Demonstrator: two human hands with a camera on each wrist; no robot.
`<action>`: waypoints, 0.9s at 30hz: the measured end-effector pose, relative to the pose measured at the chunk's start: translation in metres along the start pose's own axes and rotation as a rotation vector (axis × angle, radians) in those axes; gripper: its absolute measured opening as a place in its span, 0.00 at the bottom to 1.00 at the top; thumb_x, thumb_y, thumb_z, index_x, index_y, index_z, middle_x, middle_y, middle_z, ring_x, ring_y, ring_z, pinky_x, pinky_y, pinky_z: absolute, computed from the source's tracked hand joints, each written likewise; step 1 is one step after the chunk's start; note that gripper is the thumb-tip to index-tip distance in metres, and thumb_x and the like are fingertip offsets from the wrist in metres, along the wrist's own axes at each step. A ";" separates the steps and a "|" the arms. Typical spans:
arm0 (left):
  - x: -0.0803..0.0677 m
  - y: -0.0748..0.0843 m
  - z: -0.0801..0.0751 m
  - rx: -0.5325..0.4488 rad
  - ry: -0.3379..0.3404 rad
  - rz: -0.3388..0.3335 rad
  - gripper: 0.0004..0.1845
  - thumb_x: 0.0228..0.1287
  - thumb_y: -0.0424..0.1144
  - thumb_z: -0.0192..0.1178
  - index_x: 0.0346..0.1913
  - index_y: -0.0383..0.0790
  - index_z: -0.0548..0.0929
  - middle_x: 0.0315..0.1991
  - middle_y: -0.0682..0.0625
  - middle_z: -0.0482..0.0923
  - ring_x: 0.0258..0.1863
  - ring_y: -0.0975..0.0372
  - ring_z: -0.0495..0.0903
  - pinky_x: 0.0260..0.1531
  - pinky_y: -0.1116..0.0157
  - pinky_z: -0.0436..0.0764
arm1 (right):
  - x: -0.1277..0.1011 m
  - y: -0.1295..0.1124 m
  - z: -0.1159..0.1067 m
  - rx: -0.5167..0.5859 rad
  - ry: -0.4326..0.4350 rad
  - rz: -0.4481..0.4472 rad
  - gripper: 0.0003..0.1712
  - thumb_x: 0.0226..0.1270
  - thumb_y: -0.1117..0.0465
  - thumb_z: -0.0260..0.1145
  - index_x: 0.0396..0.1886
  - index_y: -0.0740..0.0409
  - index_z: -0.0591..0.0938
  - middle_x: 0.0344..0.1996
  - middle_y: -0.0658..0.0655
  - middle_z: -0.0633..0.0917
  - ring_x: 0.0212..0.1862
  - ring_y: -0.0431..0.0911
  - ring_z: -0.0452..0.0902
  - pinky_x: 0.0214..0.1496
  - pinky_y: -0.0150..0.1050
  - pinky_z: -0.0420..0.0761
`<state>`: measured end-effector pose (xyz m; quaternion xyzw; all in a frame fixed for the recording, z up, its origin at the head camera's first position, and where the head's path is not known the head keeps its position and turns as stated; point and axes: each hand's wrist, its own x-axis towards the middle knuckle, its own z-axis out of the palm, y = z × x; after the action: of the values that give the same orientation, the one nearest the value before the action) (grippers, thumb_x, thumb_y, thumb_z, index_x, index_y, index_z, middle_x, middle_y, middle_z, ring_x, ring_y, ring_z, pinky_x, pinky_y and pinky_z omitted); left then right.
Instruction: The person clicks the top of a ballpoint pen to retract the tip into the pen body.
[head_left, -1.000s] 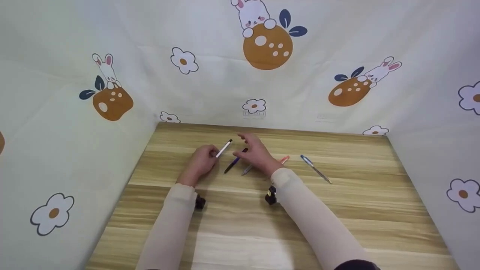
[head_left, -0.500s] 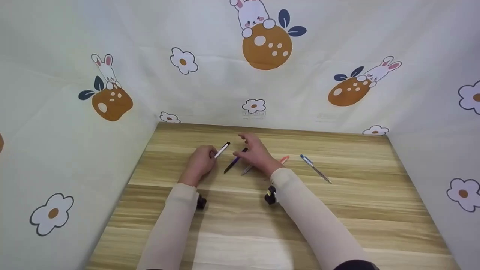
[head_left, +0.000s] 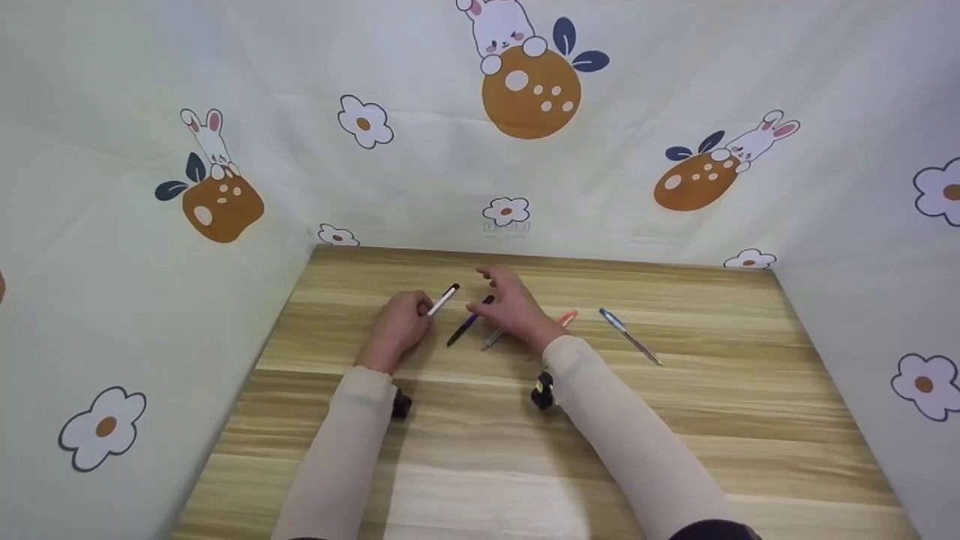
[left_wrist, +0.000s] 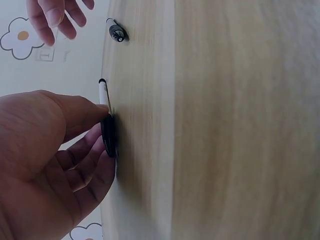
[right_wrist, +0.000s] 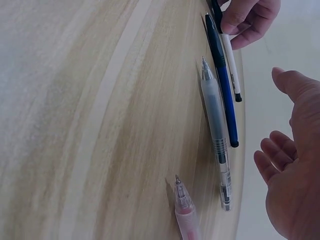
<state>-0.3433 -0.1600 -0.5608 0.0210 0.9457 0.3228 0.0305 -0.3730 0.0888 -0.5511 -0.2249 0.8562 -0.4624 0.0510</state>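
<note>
My left hand [head_left: 401, 324] pinches a white pen with a black cap [head_left: 444, 298] on the wooden table [head_left: 480, 450]; the pen's far end points up and right. The left wrist view shows my fingers [left_wrist: 75, 145] curled round the white pen [left_wrist: 104, 96]. My right hand [head_left: 510, 304] hovers with relaxed, spread fingers over a dark blue pen [head_left: 466, 324] and a clear grey pen [head_left: 493, 339], holding nothing. In the right wrist view the dark blue pen [right_wrist: 222, 85] and the clear grey pen [right_wrist: 216, 130] lie side by side, with my right hand [right_wrist: 295, 165] beside them.
A red pen [head_left: 568, 319] lies just right of my right wrist, and a blue clear pen [head_left: 628, 337] further right. Fabric walls with rabbit and flower prints [head_left: 525, 90] enclose the table on three sides. Small black wrist cameras [head_left: 541, 391] hang under both sleeves.
The white pen in my left hand has dropped slightly lower. My right hand has stayed in place over the pens.
</note>
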 end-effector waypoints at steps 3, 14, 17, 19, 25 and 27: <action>-0.001 0.001 0.000 0.005 0.016 0.003 0.11 0.76 0.31 0.67 0.56 0.34 0.88 0.44 0.44 0.86 0.42 0.53 0.83 0.47 0.53 0.85 | -0.001 0.001 -0.001 0.006 -0.002 -0.004 0.46 0.74 0.56 0.79 0.83 0.63 0.68 0.76 0.71 0.72 0.75 0.67 0.70 0.76 0.56 0.76; -0.002 0.010 0.002 0.000 0.084 0.089 0.11 0.74 0.33 0.68 0.55 0.34 0.89 0.48 0.42 0.85 0.50 0.50 0.85 0.56 0.49 0.84 | -0.011 0.002 -0.011 0.002 -0.007 -0.022 0.42 0.76 0.58 0.77 0.83 0.63 0.69 0.75 0.70 0.73 0.75 0.67 0.72 0.77 0.59 0.73; -0.002 0.013 0.005 -0.049 0.035 0.131 0.10 0.76 0.34 0.69 0.55 0.34 0.89 0.49 0.42 0.86 0.51 0.51 0.85 0.57 0.51 0.84 | -0.015 0.003 -0.012 0.016 -0.007 -0.036 0.41 0.75 0.62 0.77 0.82 0.64 0.70 0.75 0.72 0.73 0.75 0.69 0.72 0.77 0.61 0.73; -0.001 0.015 0.007 -0.067 0.005 0.169 0.10 0.76 0.33 0.69 0.54 0.34 0.89 0.49 0.42 0.87 0.51 0.51 0.86 0.57 0.51 0.85 | -0.016 0.005 -0.013 0.022 -0.003 -0.042 0.41 0.75 0.63 0.76 0.81 0.65 0.70 0.75 0.73 0.73 0.74 0.69 0.72 0.77 0.62 0.73; -0.001 0.019 0.012 -0.058 -0.036 0.235 0.10 0.76 0.33 0.68 0.55 0.32 0.89 0.48 0.43 0.87 0.50 0.52 0.86 0.57 0.52 0.85 | -0.019 0.007 -0.019 0.000 -0.001 -0.042 0.40 0.75 0.62 0.76 0.82 0.64 0.70 0.75 0.70 0.74 0.74 0.66 0.72 0.77 0.58 0.73; -0.001 0.020 0.013 -0.065 -0.051 0.240 0.11 0.75 0.32 0.68 0.55 0.31 0.89 0.47 0.43 0.87 0.49 0.52 0.86 0.56 0.52 0.85 | -0.021 0.007 -0.021 -0.004 -0.002 -0.040 0.40 0.76 0.63 0.76 0.82 0.64 0.70 0.75 0.70 0.74 0.74 0.66 0.72 0.77 0.58 0.73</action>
<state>-0.3412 -0.1362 -0.5591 0.1412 0.9245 0.3538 0.0166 -0.3631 0.1176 -0.5476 -0.2426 0.8523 -0.4614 0.0422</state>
